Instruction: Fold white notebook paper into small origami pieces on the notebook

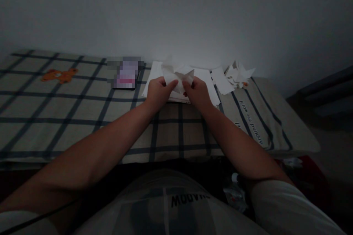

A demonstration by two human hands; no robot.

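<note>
Between my two hands is a folded sheet of white paper [176, 72], its upper corners standing up in points. My left hand [159, 91] pinches its left side, thumb on the near face. On the other side, my right hand [197, 91] grips it with the thumb close to the left one. The fingers behind the paper are mostly hidden. Under the hands lies a stack of white sheets [153, 77]. To the right rest a loose white paper piece [223, 80] and a pile of folded white paper shapes [238, 73].
A phone [127, 75], its screen blurred out, lies left of the sheets. The checked cloth [91, 108] covers the table and carries an orange bear print [60, 75]. A pale wall [176, 14] rises behind. Below the right edge sits a clear bottle [235, 192].
</note>
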